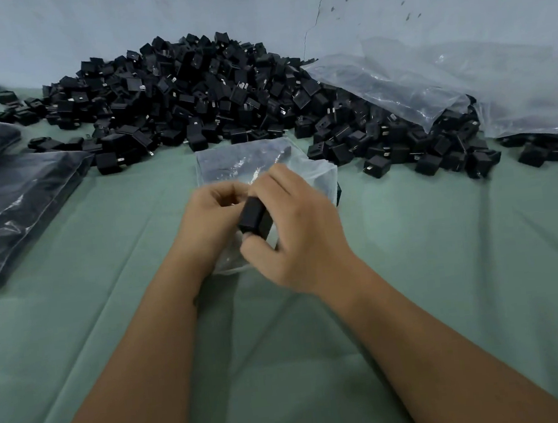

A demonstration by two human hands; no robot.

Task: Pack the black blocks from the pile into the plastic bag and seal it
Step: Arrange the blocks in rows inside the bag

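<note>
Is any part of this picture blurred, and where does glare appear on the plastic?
In the head view, the right hand is softened by motion blur, while the pile of black blocks is sharp; pale glare streaks lie on the small plastic bag and the filled bags at the left; wide-angle distortion curves the edges.

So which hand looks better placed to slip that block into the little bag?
The right hand, probably. It already grips the black block just above the small plastic bag, while the left hand appears to pinch the bag's edge, likely keeping it open.
</note>
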